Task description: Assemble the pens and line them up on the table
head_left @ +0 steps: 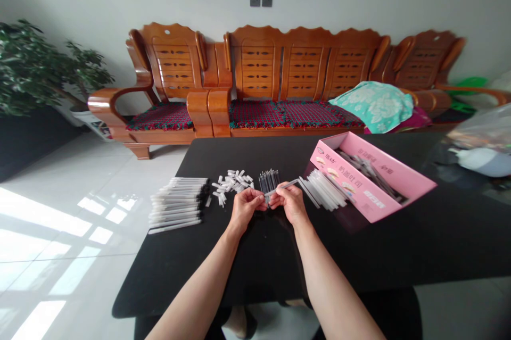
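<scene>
A thin, clear pen barrel (pixel 294 183) slants up to the right between my hands above the black table. My right hand (pixel 293 205) is closed around its middle, thumb on top. At the barrel's lower left end my left hand (pixel 243 210) pinches with thumb and fingers; any small part there is hidden. Just behind the hands lies a row of dark pen refills (pixel 269 176). White pen caps (pixel 232 182) are heaped beyond my left hand, and more clear barrels (pixel 324 191) lie stacked to the right of my right hand.
Capped-looking white pens (pixel 179 202) lie in rows at the table's left edge. A pink open box (pixel 365 191) with grey pen parts inside stands at the right. A plastic bag (pixel 485 132) rests at the far right. Wooden seats (pixel 255 74) stand behind the black table (pixel 255 265).
</scene>
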The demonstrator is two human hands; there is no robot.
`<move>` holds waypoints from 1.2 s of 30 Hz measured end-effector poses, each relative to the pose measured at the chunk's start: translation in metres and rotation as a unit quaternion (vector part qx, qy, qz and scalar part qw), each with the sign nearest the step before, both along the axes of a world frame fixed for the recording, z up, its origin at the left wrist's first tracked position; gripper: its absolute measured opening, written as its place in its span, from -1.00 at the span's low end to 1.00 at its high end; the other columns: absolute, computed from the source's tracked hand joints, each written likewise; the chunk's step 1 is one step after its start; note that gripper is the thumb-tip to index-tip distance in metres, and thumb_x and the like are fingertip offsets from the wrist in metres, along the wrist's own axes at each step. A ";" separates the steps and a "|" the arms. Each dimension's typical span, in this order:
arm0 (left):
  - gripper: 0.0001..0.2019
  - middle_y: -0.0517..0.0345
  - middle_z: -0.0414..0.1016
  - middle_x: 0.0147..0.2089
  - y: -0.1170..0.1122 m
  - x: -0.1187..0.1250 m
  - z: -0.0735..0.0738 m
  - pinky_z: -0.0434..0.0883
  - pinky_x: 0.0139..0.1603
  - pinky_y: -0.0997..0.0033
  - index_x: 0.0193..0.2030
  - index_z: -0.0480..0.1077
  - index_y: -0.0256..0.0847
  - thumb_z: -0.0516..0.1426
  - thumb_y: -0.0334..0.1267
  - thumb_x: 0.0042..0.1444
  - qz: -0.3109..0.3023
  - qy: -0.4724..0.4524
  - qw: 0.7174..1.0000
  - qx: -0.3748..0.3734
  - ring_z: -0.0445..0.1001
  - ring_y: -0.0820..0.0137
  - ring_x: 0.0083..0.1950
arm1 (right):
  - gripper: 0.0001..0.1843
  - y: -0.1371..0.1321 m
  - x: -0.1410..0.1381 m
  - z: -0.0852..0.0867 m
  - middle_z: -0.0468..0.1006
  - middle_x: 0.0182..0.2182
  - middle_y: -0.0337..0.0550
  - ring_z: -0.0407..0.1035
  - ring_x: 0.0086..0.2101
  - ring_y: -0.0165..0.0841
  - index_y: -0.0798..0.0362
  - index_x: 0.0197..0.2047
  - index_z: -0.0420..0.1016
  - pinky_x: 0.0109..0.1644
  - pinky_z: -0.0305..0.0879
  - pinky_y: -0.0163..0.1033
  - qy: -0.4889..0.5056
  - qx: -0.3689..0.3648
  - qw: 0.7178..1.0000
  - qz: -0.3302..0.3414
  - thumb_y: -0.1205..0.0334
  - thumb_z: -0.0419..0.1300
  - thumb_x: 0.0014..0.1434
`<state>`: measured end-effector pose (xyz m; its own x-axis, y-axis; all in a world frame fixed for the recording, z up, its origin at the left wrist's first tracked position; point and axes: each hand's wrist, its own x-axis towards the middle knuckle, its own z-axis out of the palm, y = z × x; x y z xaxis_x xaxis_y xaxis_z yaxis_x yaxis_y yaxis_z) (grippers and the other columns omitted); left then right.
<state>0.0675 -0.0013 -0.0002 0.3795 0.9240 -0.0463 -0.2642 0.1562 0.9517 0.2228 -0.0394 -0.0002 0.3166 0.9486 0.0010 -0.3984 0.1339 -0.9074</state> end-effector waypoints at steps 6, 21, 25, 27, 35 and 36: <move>-0.61 0.11 0.54 -0.47 -0.001 -0.001 0.003 0.54 -0.39 0.45 -0.26 0.47 -0.35 0.36 -0.08 -0.10 0.000 0.005 1.000 0.010 0.54 0.40 -0.47 | -0.82 0.001 -0.001 0.000 0.58 -0.62 -0.19 0.48 -0.66 -0.30 0.09 -0.37 0.43 -0.67 0.42 -0.32 0.006 -0.005 1.000 -0.002 0.21 0.30 -0.03; -0.58 0.24 0.42 -0.57 0.001 -0.005 0.004 0.26 -0.70 0.62 -0.19 0.44 -0.31 0.33 -0.03 -0.07 -0.006 0.080 0.995 0.065 0.33 0.54 -0.66 | -0.81 -0.001 -0.002 0.003 0.58 -0.61 -0.20 0.49 -0.65 -0.31 0.09 -0.36 0.43 -0.66 0.42 -0.33 0.011 0.006 1.000 0.010 0.20 0.32 -0.02; -0.59 0.19 0.46 -0.52 0.002 -0.006 0.001 0.10 -0.74 0.65 -0.22 0.47 -0.31 0.20 0.07 0.08 0.001 0.122 0.988 0.090 0.24 0.60 -0.70 | -0.82 -0.001 -0.002 0.004 0.58 -0.62 -0.20 0.48 -0.65 -0.31 0.10 -0.36 0.44 -0.67 0.42 -0.33 0.011 0.004 1.000 0.010 0.21 0.31 -0.02; -0.56 0.15 0.45 -0.54 0.003 -0.007 -0.002 0.05 -0.73 0.65 -0.38 0.46 -0.33 0.15 0.10 0.12 -0.008 0.145 0.984 0.102 0.20 0.63 -0.71 | -0.82 -0.001 -0.002 0.004 0.58 -0.62 -0.20 0.48 -0.66 -0.30 0.10 -0.36 0.44 -0.67 0.42 -0.32 0.012 0.003 1.000 0.009 0.22 0.31 -0.02; -0.58 0.24 0.43 -0.56 0.001 -0.006 0.006 0.11 -0.69 0.63 -0.19 0.46 -0.29 0.29 0.04 -0.03 0.006 0.120 0.988 0.100 0.23 0.60 -0.69 | -0.83 -0.001 -0.001 0.003 0.58 -0.61 -0.19 0.48 -0.65 -0.30 0.09 -0.37 0.44 -0.66 0.41 -0.32 0.007 0.005 1.000 0.014 0.21 0.31 -0.01; -0.58 0.23 0.44 -0.56 0.001 -0.006 0.006 0.11 -0.69 0.63 -0.18 0.47 -0.29 0.25 0.06 0.02 0.004 0.123 0.987 0.103 0.23 0.60 -0.70 | -0.83 -0.001 -0.001 0.002 0.58 -0.61 -0.19 0.48 -0.65 -0.31 0.09 -0.37 0.44 -0.66 0.41 -0.33 0.006 0.004 1.000 0.015 0.21 0.31 -0.01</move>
<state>0.0612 -0.0004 0.0060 0.3721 0.9266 0.0537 -0.0209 -0.0495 0.9986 0.2215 -0.0403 0.0022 0.2882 0.9576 0.0044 -0.4124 0.1282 -0.9019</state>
